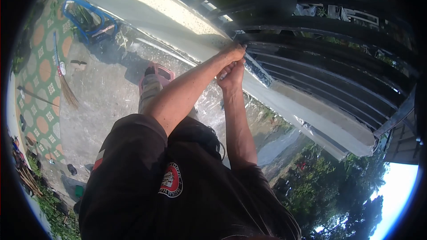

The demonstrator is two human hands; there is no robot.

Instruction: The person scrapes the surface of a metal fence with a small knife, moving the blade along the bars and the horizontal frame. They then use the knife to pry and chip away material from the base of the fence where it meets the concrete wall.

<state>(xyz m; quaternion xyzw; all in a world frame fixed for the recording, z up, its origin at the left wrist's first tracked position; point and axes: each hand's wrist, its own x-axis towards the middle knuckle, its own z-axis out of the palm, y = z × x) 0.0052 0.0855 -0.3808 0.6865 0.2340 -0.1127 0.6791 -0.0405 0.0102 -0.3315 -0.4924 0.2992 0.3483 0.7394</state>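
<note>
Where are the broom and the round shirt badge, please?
Broom (68,92), head view: the point lies on its bristles.
Round shirt badge (171,180), head view: the point lies near its middle.

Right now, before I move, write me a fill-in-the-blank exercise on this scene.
The broom has a handle coloured ____.
The shoe in view is ____.
The hand whose arm passes nearer the shoe is the ____ one.
The round badge is on the dark ____.

Missing words: blue; pink; left; shirt.
</note>
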